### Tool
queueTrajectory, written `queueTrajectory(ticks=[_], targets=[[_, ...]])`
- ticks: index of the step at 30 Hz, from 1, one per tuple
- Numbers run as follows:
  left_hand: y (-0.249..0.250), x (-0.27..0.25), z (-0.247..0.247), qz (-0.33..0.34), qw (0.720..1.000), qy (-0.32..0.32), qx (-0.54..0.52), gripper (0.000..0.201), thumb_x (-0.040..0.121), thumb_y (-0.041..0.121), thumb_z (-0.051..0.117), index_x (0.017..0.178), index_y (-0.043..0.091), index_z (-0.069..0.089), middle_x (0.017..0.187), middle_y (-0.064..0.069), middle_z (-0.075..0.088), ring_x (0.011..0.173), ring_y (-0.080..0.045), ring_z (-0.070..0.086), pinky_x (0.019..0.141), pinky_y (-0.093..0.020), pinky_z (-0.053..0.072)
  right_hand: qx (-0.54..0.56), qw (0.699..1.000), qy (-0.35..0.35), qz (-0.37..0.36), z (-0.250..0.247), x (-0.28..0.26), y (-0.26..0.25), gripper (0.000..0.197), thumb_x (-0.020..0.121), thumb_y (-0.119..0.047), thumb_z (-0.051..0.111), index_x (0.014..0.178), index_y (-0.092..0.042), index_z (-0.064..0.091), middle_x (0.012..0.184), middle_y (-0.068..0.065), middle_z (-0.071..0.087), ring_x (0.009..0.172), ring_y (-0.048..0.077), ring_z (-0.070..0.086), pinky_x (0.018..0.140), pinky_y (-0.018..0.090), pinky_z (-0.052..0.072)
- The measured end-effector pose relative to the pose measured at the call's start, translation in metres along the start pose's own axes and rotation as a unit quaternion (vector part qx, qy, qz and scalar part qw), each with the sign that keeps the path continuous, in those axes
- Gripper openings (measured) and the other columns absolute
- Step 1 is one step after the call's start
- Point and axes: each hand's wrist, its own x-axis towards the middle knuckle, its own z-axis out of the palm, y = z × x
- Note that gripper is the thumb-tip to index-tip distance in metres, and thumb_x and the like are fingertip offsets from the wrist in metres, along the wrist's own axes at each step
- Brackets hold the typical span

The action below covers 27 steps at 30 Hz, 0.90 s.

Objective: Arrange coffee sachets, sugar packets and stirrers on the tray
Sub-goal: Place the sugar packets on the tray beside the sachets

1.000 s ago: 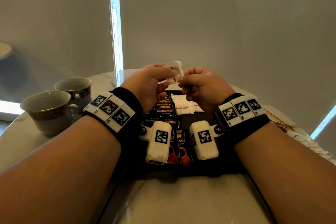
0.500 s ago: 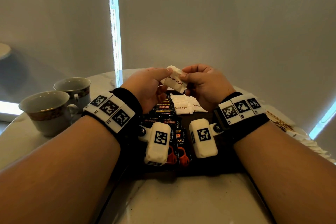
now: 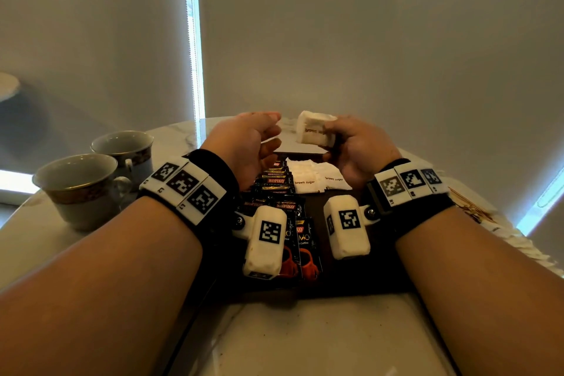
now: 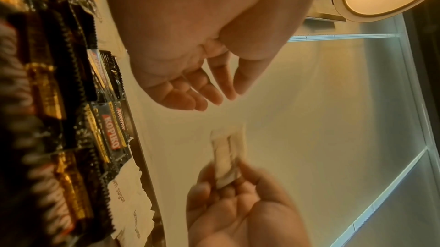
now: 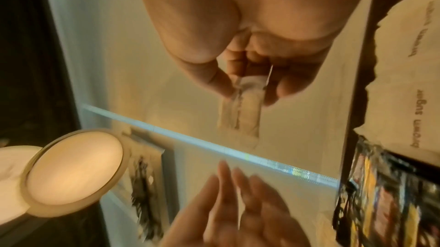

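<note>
My right hand [image 3: 341, 143] pinches a white brown sugar packet [image 3: 312, 133] above the far end of the dark tray [image 3: 345, 281]; the packet [image 5: 240, 113] shows between thumb and fingers in the right wrist view. My left hand [image 3: 262, 137] hovers just left of the packet with relaxed fingers and holds nothing; the left hand [image 4: 202, 89] is empty in its wrist view too. Black Kopiko coffee sachets [image 3: 274, 180] lie in a row down the tray's left side. Two brown sugar packets [image 3: 317, 178] lie at the tray's far right.
Two cups [image 3: 82, 186] stand on the pale table [image 3: 305, 339] to the left of the tray. More white packets and brown items [image 3: 476, 214] lie at the table's right edge, beyond my right forearm.
Both hands held the sugar packet together before. Now the left hand has let go and opened, and the right hand has carried the packet slightly to the right.
</note>
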Motion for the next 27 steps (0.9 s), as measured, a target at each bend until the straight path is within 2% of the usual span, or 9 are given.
queueTrajectory(ticks=[2, 4, 8, 10, 12, 15, 20, 24, 27], targets=[[0.001, 0.001, 0.0, 0.0, 0.999, 0.005, -0.032, 0.025, 0.107, 0.01, 0.042, 0.115, 0.018, 0.064, 0.099, -0.002, 0.067, 0.08, -0.017, 0.07, 0.063, -0.029, 0.054, -0.01, 0.997, 0.07, 0.032, -0.015, 0.01, 0.007, 0.019, 0.093, -0.014, 0.056, 0.11, -0.007, 0.06, 0.096, 0.01, 0.064, 0.066, 0.015, 0.056, 0.049, 0.025, 0.04], [0.002, 0.002, 0.002, 0.004, 0.998, 0.016, -0.055, 0.037, 0.106, -0.001, 0.03, 0.115, 0.018, 0.062, 0.111, -0.006, 0.067, 0.084, -0.02, 0.076, 0.063, -0.032, 0.059, -0.044, 0.987, 0.128, 0.081, -0.031, 0.017, 0.015, 0.015, 0.09, -0.018, 0.058, 0.101, -0.008, 0.061, 0.086, 0.009, 0.06, 0.057, 0.015, 0.048, 0.044, 0.027, 0.036], [0.002, 0.003, 0.005, 0.02, 0.997, 0.027, -0.065, 0.049, 0.099, -0.013, 0.023, 0.116, 0.016, 0.06, 0.121, -0.012, 0.062, 0.102, -0.028, 0.072, 0.083, -0.04, 0.061, -0.087, 0.968, 0.179, 0.153, -0.049, 0.031, 0.031, 0.024, 0.072, -0.021, 0.062, 0.092, -0.009, 0.063, 0.086, 0.015, 0.063, 0.054, 0.021, 0.05, 0.037, 0.026, 0.034], [0.001, 0.003, 0.004, 0.026, 0.998, 0.033, -0.048, 0.05, 0.097, -0.014, 0.025, 0.115, 0.016, 0.06, 0.122, -0.011, 0.063, 0.107, -0.027, 0.068, 0.088, -0.041, 0.059, -0.131, 0.959, 0.175, 0.177, -0.056, 0.036, 0.036, 0.032, 0.068, -0.024, 0.062, 0.096, -0.007, 0.064, 0.092, 0.017, 0.069, 0.055, 0.022, 0.052, 0.04, 0.027, 0.035], [0.0, 0.003, 0.003, 0.032, 0.998, 0.037, -0.036, 0.051, 0.095, -0.014, 0.027, 0.113, 0.018, 0.062, 0.121, -0.009, 0.064, 0.11, -0.025, 0.066, 0.089, -0.042, 0.057, -0.148, 0.955, 0.169, 0.194, -0.059, 0.034, 0.037, 0.034, 0.072, -0.021, 0.061, 0.102, -0.005, 0.06, 0.093, 0.015, 0.066, 0.045, 0.017, 0.043, 0.046, 0.028, 0.033], [0.001, 0.002, 0.003, 0.037, 0.998, 0.041, -0.033, 0.05, 0.096, -0.013, 0.029, 0.111, 0.02, 0.063, 0.12, -0.007, 0.065, 0.111, -0.024, 0.064, 0.088, -0.041, 0.055, -0.145, 0.953, 0.186, 0.192, -0.059, 0.031, 0.036, 0.031, 0.08, -0.012, 0.06, 0.109, -0.002, 0.061, 0.104, 0.016, 0.073, 0.04, 0.011, 0.039, 0.043, 0.026, 0.035], [0.001, 0.001, 0.005, 0.039, 0.998, 0.043, -0.025, 0.051, 0.094, -0.013, 0.029, 0.107, 0.022, 0.063, 0.116, -0.005, 0.066, 0.108, -0.022, 0.065, 0.08, -0.037, 0.053, -0.163, 0.952, 0.169, 0.195, -0.057, 0.028, 0.034, 0.018, 0.084, -0.012, 0.059, 0.099, -0.002, 0.06, 0.109, 0.021, 0.074, 0.042, 0.011, 0.041, 0.044, 0.027, 0.034], [0.001, -0.001, 0.005, 0.037, 0.998, 0.045, -0.021, 0.05, 0.094, -0.013, 0.03, 0.109, 0.021, 0.064, 0.114, -0.005, 0.066, 0.105, -0.022, 0.066, 0.081, -0.036, 0.054, -0.216, 0.944, 0.149, 0.199, -0.055, 0.027, 0.033, 0.014, 0.085, -0.015, 0.058, 0.093, -0.004, 0.061, 0.091, 0.015, 0.067, 0.046, 0.014, 0.042, 0.045, 0.03, 0.034], [0.002, -0.001, 0.004, 0.036, 0.998, 0.048, -0.021, 0.051, 0.093, -0.013, 0.03, 0.11, 0.021, 0.064, 0.115, -0.005, 0.066, 0.106, -0.022, 0.066, 0.078, -0.036, 0.053, -0.243, 0.941, 0.14, 0.192, -0.054, 0.026, 0.033, 0.011, 0.087, -0.014, 0.058, 0.09, -0.004, 0.061, 0.085, 0.013, 0.065, 0.049, 0.014, 0.044, 0.047, 0.03, 0.036]])
